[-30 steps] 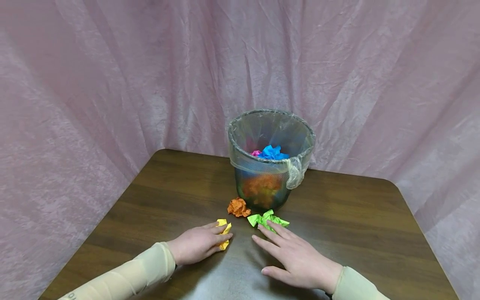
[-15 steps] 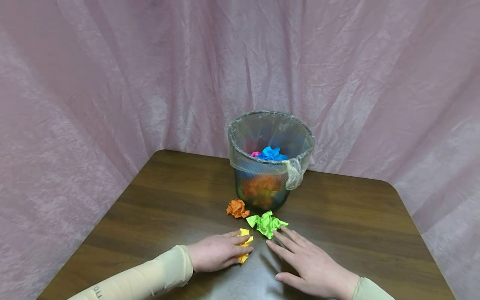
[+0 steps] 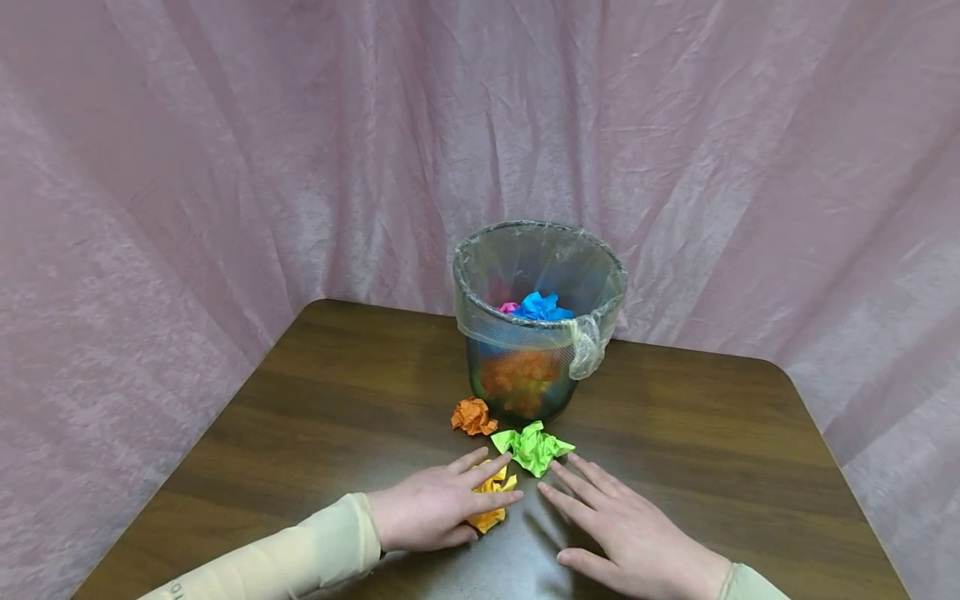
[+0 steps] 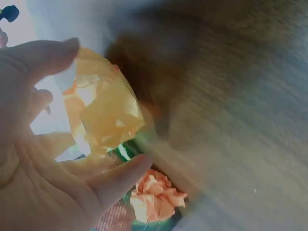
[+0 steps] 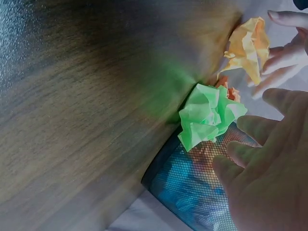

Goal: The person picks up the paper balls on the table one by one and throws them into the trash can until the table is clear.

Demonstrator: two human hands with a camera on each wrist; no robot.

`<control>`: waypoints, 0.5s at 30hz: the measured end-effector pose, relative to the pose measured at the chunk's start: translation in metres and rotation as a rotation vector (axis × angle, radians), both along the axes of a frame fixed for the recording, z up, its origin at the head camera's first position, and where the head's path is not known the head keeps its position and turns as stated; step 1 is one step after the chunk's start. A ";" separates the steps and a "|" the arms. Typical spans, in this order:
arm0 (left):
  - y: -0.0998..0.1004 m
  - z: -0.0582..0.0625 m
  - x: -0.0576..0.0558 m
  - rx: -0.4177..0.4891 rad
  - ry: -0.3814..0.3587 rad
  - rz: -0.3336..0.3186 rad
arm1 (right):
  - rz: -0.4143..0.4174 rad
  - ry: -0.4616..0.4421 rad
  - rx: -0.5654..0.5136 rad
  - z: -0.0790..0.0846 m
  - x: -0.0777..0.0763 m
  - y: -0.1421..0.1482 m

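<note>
My left hand (image 3: 427, 508) lies over a crumpled yellow paper ball (image 3: 489, 521), its fingers spread and fairly straight. In the left wrist view the thumb tip is right at one end of the yellow ball (image 4: 110, 110), and the fingers extend past it. A crumpled green paper (image 3: 534, 450) lies on the table between the two hands. My right hand (image 3: 630, 529) is beside it, fingers extended, its fingertips near the green paper's right edge and nothing in its palm. Just left of the green paper sits a crumpled orange paper ball (image 3: 472, 415).
Behind the paper balls stands a mesh wastebasket (image 3: 480, 350) with a clear liner, knotted at the front right. Blue paper (image 3: 543, 307) and pink paper (image 3: 508, 308) show inside. The wooden table (image 3: 337, 375) ends at a pink curtain (image 3: 375, 150).
My left hand has slid the yellow paper ball rightward, and its fingers have spread apart over it. The right hand has drawn back from the green paper, toward the lower right.
</note>
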State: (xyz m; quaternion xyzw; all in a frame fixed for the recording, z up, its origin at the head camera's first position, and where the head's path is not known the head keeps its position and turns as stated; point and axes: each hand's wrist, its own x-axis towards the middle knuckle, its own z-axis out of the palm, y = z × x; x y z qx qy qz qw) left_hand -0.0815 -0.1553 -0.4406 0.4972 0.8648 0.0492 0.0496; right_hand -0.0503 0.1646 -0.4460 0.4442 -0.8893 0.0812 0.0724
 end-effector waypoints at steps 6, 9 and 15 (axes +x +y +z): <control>0.007 -0.004 0.000 -0.047 -0.013 0.040 | 0.002 0.005 0.002 -0.003 0.000 0.002; 0.009 -0.008 0.000 -0.067 0.015 0.035 | -0.004 -0.012 0.008 -0.003 0.001 0.003; 0.012 -0.011 -0.003 -0.062 0.119 -0.026 | -0.016 -0.050 0.010 -0.004 0.003 0.005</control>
